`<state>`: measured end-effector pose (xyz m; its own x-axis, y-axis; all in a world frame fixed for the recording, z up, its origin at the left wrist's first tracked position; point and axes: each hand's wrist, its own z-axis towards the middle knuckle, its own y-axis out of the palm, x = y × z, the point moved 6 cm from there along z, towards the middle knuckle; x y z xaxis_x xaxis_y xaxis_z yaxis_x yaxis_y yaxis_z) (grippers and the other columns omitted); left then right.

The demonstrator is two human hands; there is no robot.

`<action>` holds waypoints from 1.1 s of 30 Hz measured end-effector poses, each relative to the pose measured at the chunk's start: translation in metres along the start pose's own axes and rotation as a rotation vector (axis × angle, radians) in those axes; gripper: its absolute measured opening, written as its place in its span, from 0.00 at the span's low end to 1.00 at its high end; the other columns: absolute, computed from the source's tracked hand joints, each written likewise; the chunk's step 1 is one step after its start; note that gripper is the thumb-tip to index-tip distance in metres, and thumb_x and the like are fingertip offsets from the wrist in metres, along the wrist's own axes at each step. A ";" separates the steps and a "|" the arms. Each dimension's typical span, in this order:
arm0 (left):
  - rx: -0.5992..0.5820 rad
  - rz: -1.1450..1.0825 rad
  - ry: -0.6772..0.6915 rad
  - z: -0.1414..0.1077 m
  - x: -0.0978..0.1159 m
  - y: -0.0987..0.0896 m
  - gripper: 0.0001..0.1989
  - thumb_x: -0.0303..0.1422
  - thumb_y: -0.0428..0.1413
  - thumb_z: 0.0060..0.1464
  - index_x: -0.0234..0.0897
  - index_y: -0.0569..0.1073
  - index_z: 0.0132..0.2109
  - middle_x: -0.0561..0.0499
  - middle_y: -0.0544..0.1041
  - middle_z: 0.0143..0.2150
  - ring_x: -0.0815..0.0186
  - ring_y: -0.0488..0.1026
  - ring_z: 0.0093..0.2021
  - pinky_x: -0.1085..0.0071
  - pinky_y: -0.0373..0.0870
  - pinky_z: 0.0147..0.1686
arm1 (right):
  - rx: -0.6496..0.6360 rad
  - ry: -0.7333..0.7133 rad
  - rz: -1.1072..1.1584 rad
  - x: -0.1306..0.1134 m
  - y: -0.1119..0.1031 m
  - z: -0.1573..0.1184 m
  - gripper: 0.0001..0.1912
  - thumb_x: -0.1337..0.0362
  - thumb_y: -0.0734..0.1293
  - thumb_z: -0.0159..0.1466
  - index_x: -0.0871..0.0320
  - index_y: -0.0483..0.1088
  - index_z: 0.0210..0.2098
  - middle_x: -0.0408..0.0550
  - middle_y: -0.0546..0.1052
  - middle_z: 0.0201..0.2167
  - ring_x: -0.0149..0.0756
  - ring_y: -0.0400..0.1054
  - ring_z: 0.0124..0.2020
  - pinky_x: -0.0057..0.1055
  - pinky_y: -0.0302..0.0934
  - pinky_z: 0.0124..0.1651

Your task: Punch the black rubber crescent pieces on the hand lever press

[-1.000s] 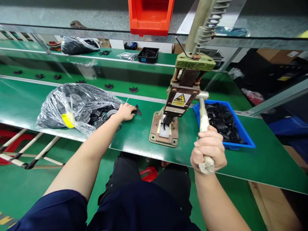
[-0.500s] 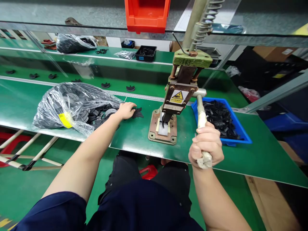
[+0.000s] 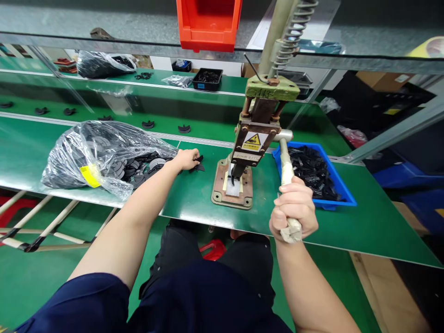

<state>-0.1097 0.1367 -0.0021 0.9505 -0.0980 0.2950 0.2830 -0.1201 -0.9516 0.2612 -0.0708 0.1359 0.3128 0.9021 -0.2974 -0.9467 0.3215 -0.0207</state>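
My right hand [image 3: 294, 207] is wrapped round the taped lever handle [image 3: 286, 162] of a green hand press [image 3: 254, 138]. A dark curved piece [image 3: 233, 180] sits under the ram, on the metal plate of the press base [image 3: 219, 187]. Left of the press, my left hand [image 3: 187, 159] has its fingers closed on a black curved part [image 3: 199, 158]; another black part [image 3: 200, 167] lies just below it on the green table [image 3: 187, 196]. Beside my left wrist, a clear plastic bag [image 3: 79, 143] spills several of these curved parts [image 3: 138, 166].
A blue tray [image 3: 347, 189] full of black parts stands right of the press. Several curved parts [image 3: 184, 129] lie spaced along the green strip behind. An orange bin [image 3: 210, 37] hangs at the shelf edge above. Further back are a black box [image 3: 208, 85] and another bag [image 3: 100, 64].
My left fingers have lifted a black part slightly from beside the other one. My right hand keeps hold of the lever. The whole view has shifted a little.
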 end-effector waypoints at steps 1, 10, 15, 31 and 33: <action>0.031 -0.021 0.027 -0.003 0.004 -0.002 0.12 0.38 0.64 0.59 0.40 0.74 0.47 0.44 0.83 0.46 0.53 0.78 0.49 0.61 0.67 0.50 | 0.003 -0.002 0.000 0.000 0.000 0.000 0.12 0.58 0.71 0.64 0.51 0.69 0.26 0.36 0.75 0.27 0.32 0.76 0.41 0.52 0.71 0.64; -0.047 -0.811 -0.060 -0.051 0.056 0.008 0.18 0.44 0.66 0.59 0.40 0.67 0.33 0.50 0.79 0.29 0.65 0.75 0.29 0.70 0.68 0.31 | -0.016 0.012 -0.026 -0.002 0.000 0.001 0.12 0.57 0.71 0.63 0.51 0.67 0.26 0.37 0.74 0.26 0.37 0.75 0.40 0.57 0.71 0.62; -0.110 -1.222 -0.065 -0.071 0.092 0.024 0.23 0.47 0.72 0.52 0.36 0.70 0.34 0.53 0.76 0.27 0.71 0.72 0.26 0.72 0.70 0.31 | 0.005 0.033 -0.020 -0.002 0.001 0.001 0.12 0.56 0.70 0.63 0.51 0.67 0.26 0.38 0.74 0.26 0.37 0.75 0.40 0.60 0.70 0.63; -0.026 -1.187 -0.023 -0.057 0.119 0.036 0.19 0.43 0.73 0.48 0.35 0.74 0.33 0.55 0.76 0.25 0.72 0.68 0.24 0.75 0.61 0.26 | -0.003 0.004 -0.019 -0.005 0.002 0.003 0.12 0.59 0.70 0.62 0.53 0.66 0.26 0.38 0.73 0.26 0.36 0.74 0.40 0.57 0.68 0.62; -0.058 -1.172 -0.039 -0.056 0.120 0.038 0.20 0.42 0.74 0.48 0.36 0.74 0.34 0.55 0.76 0.25 0.72 0.68 0.23 0.75 0.61 0.25 | -0.013 0.003 -0.016 -0.005 0.003 0.003 0.12 0.60 0.70 0.63 0.53 0.66 0.26 0.38 0.73 0.27 0.36 0.74 0.41 0.57 0.68 0.62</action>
<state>0.0076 0.0648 0.0022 0.1158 0.1328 0.9844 0.9824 -0.1613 -0.0938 0.2571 -0.0738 0.1403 0.3277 0.8959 -0.2998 -0.9425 0.3321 -0.0378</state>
